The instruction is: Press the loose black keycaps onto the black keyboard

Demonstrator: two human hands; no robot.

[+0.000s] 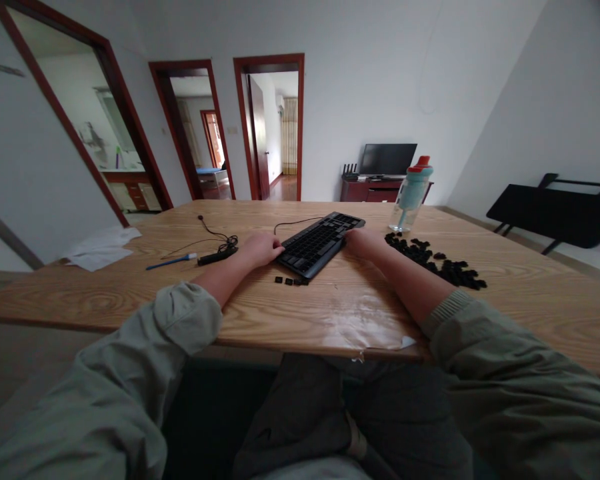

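A black keyboard (316,245) lies at a slant on the wooden table in front of me. At its left edge, my left hand (264,249) is closed with the fingertips on the frame. My right hand (363,243) grips the opposite edge, its fingers partly hidden. Just off the near left corner sit several loose black keycaps (289,281). A scattered heap of small black pieces, seemingly more keycaps (433,260), spreads to the right of my right forearm.
On the left lie a blue brush (171,262), a black handle-like object (217,257) with coiled cable, and white paper (100,248). A clear bottle with a red lid (411,195) stands at the back right. Torn clear film (365,327) covers the table's near edge.
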